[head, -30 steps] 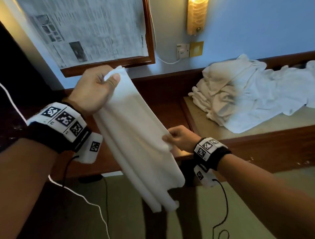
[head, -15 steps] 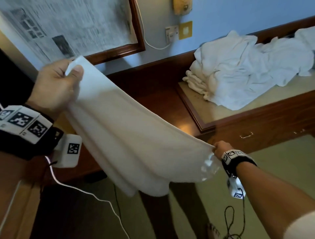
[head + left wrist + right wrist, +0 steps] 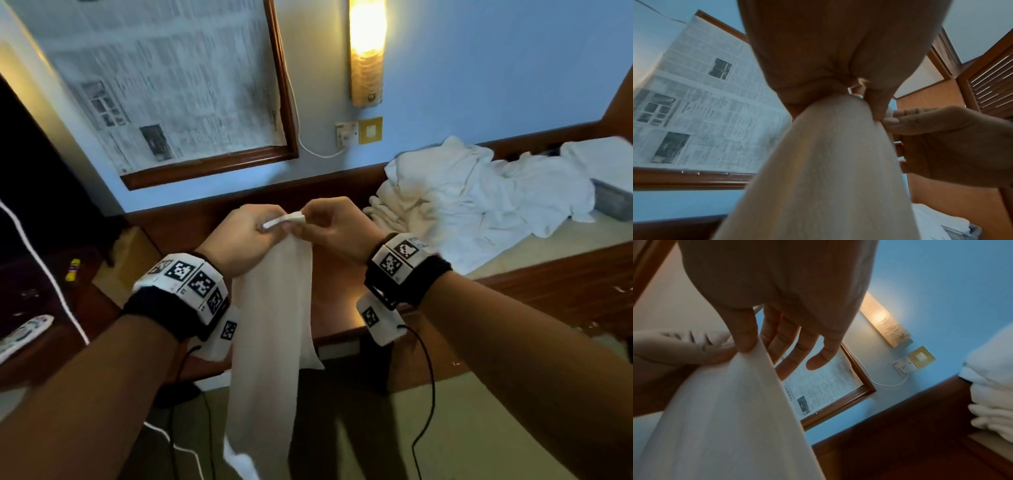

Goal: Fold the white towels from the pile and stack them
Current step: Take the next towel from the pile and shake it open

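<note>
Two hands: left hand (image 3: pixel 241 236) and right hand (image 3: pixel 337 228) meet knuckle to knuckle in front of the framed newspaper (image 3: pixel 164 82), each pinching the gathered top of one white towel (image 3: pixel 270 325).
Towel: it hangs from the pinch as a long doubled strip, below the framed newspaper and in front of the wooden desk (image 3: pixel 335 291); its lower end is blurred near the floor.
Left grip: the left wrist view shows the left hand (image 3: pixel 828 53) curled tight round the bunched cloth (image 3: pixel 828 162), fingers narrow.
Right grip: the right wrist view shows the right hand (image 3: pixel 781 293) with thumb and forefinger nipping the towel (image 3: pixel 725 410) edge, the other fingers (image 3: pixel 818 353) loose and spread behind it.
Step in hand: judged to be the bringing together of two ends to halve the towel's length.
Doing it well: the corners should be matched edge to edge before one hand takes both, or the halves will probably hang uneven; whether they are aligned now cannot be told, since the fingers cover them.
Next: a hand sliding down to the fold and pulling the strip taut would likely take out the slack.
Risk: a loose pinch could drop one layer.
Pile: unfolded towels (image 3: pixel 479 195) lie heaped on the raised surface to the right of the framed newspaper, well apart from the hands.
Stack: no finished stack can be made out with certainty.
</note>
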The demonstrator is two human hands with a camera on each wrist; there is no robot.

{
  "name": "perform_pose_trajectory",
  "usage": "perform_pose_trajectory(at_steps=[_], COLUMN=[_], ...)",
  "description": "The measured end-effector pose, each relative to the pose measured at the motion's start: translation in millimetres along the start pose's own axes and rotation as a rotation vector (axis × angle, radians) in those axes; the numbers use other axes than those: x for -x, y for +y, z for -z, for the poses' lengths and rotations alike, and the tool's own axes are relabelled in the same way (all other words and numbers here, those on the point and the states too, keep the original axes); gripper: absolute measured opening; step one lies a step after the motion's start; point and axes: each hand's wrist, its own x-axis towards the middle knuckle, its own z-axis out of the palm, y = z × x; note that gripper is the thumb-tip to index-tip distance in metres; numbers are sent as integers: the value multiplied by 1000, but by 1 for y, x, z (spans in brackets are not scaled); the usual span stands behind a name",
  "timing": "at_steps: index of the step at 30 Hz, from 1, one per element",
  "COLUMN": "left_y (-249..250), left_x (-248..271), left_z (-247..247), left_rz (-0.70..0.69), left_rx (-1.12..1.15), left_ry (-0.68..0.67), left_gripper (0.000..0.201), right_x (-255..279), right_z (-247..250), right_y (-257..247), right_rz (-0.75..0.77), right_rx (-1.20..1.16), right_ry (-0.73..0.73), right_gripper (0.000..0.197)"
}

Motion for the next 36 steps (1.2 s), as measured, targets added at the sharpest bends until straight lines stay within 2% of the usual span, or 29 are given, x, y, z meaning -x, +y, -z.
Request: perform_pose_trajectory(at_steps=[5, 9, 13, 16, 19, 20, 23, 25, 26, 28, 32, 33, 34, 36], left_y=[9, 10, 12, 17, 16, 13, 3, 0, 0, 7, 45, 57, 68, 80], left_x=[3, 8, 16, 16, 14, 13, 12, 8, 3, -8, -41, -49, -54, -59], left_z=[14, 5, -30, -68, -114, -129, -161, -165, -162, -151, -127, -123, -119, -113], left_rz=[-45, -53, -63, -8, 81, 125, 208, 203, 197, 197, 164, 142, 115, 75], left_rx=[40, 250, 373, 434, 525, 541, 462, 405, 394, 357, 205, 191, 180, 171], left_ry=[108, 319, 434, 450, 405, 372, 257, 285, 330, 392, 323, 308, 302, 332], left_gripper=[28, 42, 38, 37, 20, 26, 60, 66, 63, 46, 20, 18, 18, 20], right_x=[-18, -34, -42, -43, -42, -41, -36, -28, -23, -10, 22, 29, 34, 39], right_z=[12, 27, 50, 75, 101, 110, 134, 148, 154, 162, 149, 142, 136, 131], right_y=[-20, -46, -56, -59, -61, -61, -57, -45, -37, -25, -12, -6, -1, 6], right_rz=[41, 122, 177, 218, 232, 244, 251, 219, 193, 136, -26, -34, -33, -27], right_rx=[91, 192, 237, 257, 315, 321, 338, 343, 337, 370, 601, 614, 604, 557], right_ry=[-58, 12, 83, 126, 134, 138, 185, 232, 247, 187, -296, -369, -395, -358], right_gripper=[14, 23, 25, 29, 31, 28, 16, 13, 13, 13, 11, 12, 12, 13])
